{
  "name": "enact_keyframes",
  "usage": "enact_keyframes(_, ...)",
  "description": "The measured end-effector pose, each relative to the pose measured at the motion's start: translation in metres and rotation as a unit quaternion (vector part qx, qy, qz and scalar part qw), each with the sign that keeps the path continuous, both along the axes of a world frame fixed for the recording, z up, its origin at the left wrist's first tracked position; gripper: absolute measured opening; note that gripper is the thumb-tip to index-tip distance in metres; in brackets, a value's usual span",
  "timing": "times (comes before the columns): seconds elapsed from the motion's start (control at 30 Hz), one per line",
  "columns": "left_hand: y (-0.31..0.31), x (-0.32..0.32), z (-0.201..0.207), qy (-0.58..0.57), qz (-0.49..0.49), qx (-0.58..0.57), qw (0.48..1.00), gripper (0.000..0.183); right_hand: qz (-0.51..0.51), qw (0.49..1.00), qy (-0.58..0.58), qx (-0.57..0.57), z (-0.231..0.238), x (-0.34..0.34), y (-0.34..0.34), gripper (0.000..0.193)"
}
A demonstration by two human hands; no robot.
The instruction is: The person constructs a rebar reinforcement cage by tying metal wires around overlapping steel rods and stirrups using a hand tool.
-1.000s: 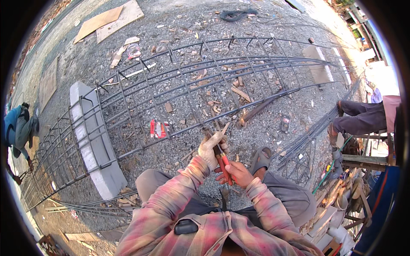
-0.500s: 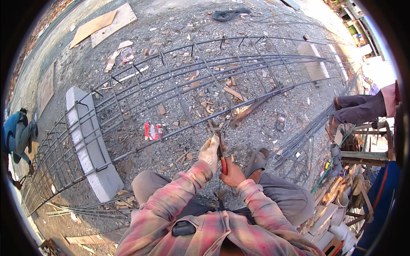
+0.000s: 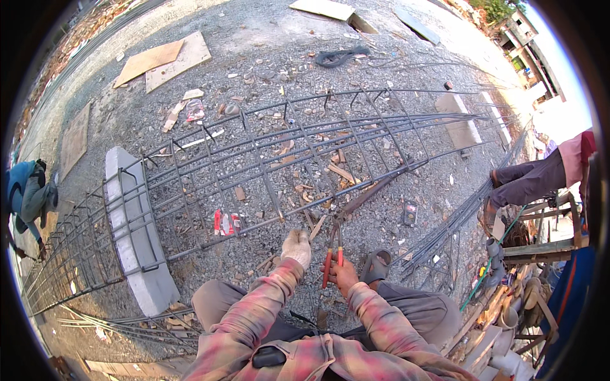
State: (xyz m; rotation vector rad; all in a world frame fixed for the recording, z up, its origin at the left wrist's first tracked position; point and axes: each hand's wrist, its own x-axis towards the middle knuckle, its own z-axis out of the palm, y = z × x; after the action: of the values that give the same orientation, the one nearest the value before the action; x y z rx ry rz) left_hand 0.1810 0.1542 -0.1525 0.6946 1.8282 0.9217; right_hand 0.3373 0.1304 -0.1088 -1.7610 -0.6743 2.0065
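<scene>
My right hand (image 3: 343, 275) is closed around the red-handled pliers (image 3: 334, 240), with their handles spread apart and their jaws pointing away from me toward the near bar of a rebar cage (image 3: 267, 166). To their left, my left hand (image 3: 296, 247) wears a pale work glove. Its fingers are drawn together just short of that bar, and whatever they hold is too small to make out. The cage stretches from far left to right in front of my knees, with long bars crossed by square stirrups.
A white block (image 3: 135, 228) supports the cage on the left, and a pale slab (image 3: 459, 124) is under its right end. Loose bars (image 3: 448, 213) lie at right. One person (image 3: 28, 193) bends over the far-left end; another (image 3: 534, 168) stands at right. A sandal (image 3: 376, 265) is on my right foot.
My hands have separated: the gloved left hand has gone left, away from the pliers. The handles, close together before, are now spread. The view has tilted up slightly.
</scene>
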Motion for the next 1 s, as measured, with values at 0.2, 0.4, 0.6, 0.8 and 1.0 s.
enact_keyframes(0.2,0.000,0.005,0.005,-0.211,0.020,0.049,0.976,0.020,0.130,0.911,-0.225,0.320,-0.016,0.006,0.032,0.041)
enact_keyframes(0.4,0.004,0.009,-0.005,-0.169,-0.012,0.114,0.979,0.027,0.109,0.872,-0.192,0.437,0.062,-0.036,0.148,0.026)
enact_keyframes(0.6,0.003,-0.002,0.047,-0.280,0.017,0.064,0.958,0.032,0.376,0.761,-0.294,0.439,0.065,-0.054,0.243,0.030)
enact_keyframes(0.8,0.005,0.003,0.050,-0.255,0.081,0.055,0.962,0.024,0.507,0.750,-0.193,0.378,0.038,-0.052,0.261,0.039)
enact_keyframes(1.0,0.022,0.019,0.054,-0.308,0.162,0.017,0.937,0.015,0.467,0.846,-0.046,0.255,0.040,-0.059,0.263,0.040)
